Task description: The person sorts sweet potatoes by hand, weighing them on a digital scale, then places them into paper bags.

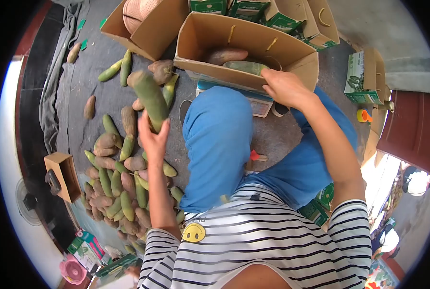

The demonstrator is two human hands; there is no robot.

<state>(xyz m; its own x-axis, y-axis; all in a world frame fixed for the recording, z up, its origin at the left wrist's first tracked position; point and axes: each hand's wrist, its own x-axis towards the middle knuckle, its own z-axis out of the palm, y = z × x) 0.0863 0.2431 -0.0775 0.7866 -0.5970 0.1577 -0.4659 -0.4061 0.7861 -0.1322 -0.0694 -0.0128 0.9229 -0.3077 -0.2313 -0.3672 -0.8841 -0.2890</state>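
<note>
My left hand [153, 139] is closed round the lower end of a thick green cucumber [150, 96] with a brownish tip, held upright and blurred by motion. In front of my knees is an open cardboard gift box [292, 50] with yellow cord handles. My right hand [284, 88] grips its near rim, thumb outside and fingertips inside. Inside the box lie a brown cucumber [227, 55] and a green cucumber [243, 66]; my right fingertips are close to the green one's end. Beneath the box is a scale [259, 107], partly hidden.
A large pile of green and brown cucumbers [116, 180] covers the floor to my left. Another cardboard box [164, 21] holds a pink hat [137, 14]. Several green-printed boxes [284, 19] stand at the back, and one box [361, 77] at the right beside an orange tape roll [364, 116].
</note>
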